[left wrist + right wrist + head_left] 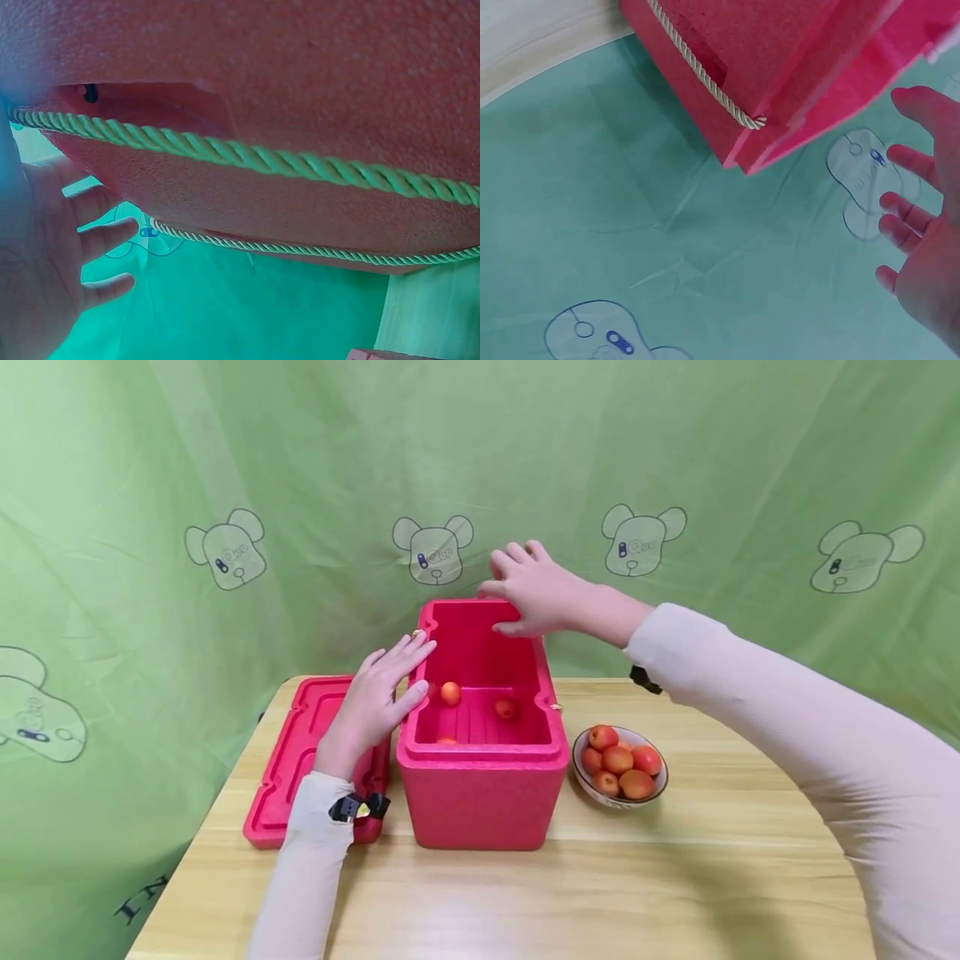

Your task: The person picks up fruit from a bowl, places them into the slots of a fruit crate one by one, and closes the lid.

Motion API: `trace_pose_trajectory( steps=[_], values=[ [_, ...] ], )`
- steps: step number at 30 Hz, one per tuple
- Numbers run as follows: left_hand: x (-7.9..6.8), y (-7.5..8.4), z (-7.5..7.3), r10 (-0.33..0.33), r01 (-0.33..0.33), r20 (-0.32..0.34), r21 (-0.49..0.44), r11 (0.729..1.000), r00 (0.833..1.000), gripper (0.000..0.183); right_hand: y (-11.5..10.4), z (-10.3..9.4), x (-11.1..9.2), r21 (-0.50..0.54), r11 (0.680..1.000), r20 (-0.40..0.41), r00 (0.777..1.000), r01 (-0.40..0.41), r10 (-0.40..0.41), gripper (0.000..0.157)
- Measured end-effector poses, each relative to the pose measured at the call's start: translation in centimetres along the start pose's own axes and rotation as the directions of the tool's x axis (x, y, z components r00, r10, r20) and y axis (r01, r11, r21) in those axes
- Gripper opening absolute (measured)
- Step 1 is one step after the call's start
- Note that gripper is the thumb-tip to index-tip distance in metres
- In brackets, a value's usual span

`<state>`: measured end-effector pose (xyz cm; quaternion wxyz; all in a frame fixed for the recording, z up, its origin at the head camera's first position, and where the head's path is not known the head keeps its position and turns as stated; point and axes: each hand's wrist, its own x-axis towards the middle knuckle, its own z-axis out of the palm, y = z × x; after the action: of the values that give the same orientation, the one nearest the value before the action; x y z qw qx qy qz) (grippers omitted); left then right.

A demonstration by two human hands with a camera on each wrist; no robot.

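A red foam box [482, 806] stands lidless on the table, its cavity facing up. On its floor lie an orange fruit [450, 693] and a darker orange-red fruit [506, 707], with part of another fruit [446, 741] showing behind the near wall. My left hand [381, 693] rests along the left rim, fingers extended. The left wrist view shows its fingers spread beside the box's twisted cord [255, 159]. Over the far right corner of the box is my right hand [536, 593]. Its fingers are loosely bent and spread, with nothing between them in the right wrist view.
Right of the box, a white bowl [617, 803] holds several orange-red fruits [618, 759]. The red lid [288, 777] lies to its left, partly under my left forearm. A green curtain [525, 443] hangs right behind the wooden table [600, 885].
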<state>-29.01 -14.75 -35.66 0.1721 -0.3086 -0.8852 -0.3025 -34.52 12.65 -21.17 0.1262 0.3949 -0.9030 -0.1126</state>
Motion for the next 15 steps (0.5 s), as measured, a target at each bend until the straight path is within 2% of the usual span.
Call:
trace_pose_trajectory(
  steps=[4,8,15],
  values=[
    [0.0,0.1,0.1,0.009,-0.009,-0.009,-0.004,1.0,1.0,0.064,0.8,-0.5,-2.7,0.063,0.998,-0.092,0.996,-0.003,0.009,0.044],
    [-0.2,0.0,0.3,0.022,-0.022,-0.02,-0.016,1.0,1.0,0.064,1.4,0.1,-6.1,0.113,0.994,-0.167,0.986,0.005,0.014,0.043],
    [-0.2,-0.1,0.5,0.043,-0.045,-0.038,-0.042,0.998,0.998,0.064,2.2,1.8,-11.8,0.147,0.988,-0.191,0.979,-0.041,0.069,0.041]
  ],
)
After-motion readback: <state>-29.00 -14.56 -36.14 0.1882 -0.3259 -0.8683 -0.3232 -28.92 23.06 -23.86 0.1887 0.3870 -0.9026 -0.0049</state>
